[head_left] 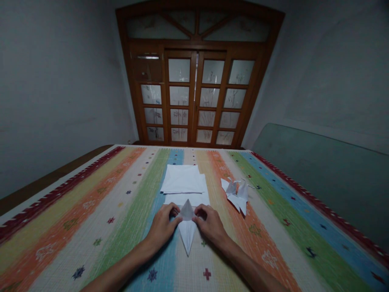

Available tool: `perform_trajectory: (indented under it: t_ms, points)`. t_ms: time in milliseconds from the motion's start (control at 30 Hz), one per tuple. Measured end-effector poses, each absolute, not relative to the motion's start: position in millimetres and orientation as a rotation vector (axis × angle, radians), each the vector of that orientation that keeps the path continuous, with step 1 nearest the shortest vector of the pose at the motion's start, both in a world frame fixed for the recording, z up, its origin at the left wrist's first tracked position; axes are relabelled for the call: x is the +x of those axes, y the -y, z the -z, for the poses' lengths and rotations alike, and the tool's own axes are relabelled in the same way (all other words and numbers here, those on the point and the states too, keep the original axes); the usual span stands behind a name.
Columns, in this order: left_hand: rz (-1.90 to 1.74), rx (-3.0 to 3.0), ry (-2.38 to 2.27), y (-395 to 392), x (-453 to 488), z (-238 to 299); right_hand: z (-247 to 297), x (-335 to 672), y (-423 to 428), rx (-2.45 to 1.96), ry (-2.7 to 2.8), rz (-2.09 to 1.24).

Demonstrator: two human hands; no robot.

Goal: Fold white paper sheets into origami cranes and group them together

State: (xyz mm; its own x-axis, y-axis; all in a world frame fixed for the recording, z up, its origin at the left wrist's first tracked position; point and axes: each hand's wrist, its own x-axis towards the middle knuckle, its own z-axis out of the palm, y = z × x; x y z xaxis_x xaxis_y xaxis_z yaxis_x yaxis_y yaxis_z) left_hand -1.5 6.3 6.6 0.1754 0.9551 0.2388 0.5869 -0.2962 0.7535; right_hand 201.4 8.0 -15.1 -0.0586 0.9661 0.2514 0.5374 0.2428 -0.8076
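pinched between both hands, a kite-shaped piece of folded white paper (187,237), well in from the far edge of the tabletop (127,237) and about midway between left and right edges; near edge out of view. likely very light, thin, crisp along the creases yet soft across the flaps, easily crumpled or torn. best taken by the side corners with fingertips only, clear of both tips. long axis running from near edge toward far edge, almost parallel to the right and left edges' midline; longer, narrower point aimed at the near edge, with a crease down the middle, shorter point aimed at the far edge, greyer and apparently tilted up.

at the left corner, left hand (164,223) with grip closed to a light pinch, thumb against curled fingertips, paper edge between. at the right corner, right hand (212,225) in a matching pinch, hardly any gap.

just beyond, toward the far edge, overlapping white paper sheets (183,178); cannot tell whether touching the upper point. nearer the right edge, origami cranes (238,196) in a cluster, exact number unclear. underneath everything, a striped tablecloth (264,233). past the far edge, a wooden double door (195,97) with glass panes.
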Motion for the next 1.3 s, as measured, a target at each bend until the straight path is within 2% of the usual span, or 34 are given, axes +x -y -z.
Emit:
perform_trajectory:
  t_ms: [167,600,867,1067,1300]
  points:
    - [-1.033,1.737,-1.305,-11,-2,-2,15,201,-14,-1.27,1.552,-0.884]
    - [-1.04,1.46,-1.285,-7,2,-20,11,203,-17,-1.15,1.458,-1.018]
    - [-1.147,1.373,-1.183,1,5,-32,-6,203,-7,-1.108,1.536,-0.712]
    - [-1.299,1.549,-1.081,3,-1,-32,-4,202,-4,-1.071,1.467,-0.801]
    - [-1.29,1.666,-0.95,0,-8,-26,1,207,-6,-1.089,1.533,-0.77]
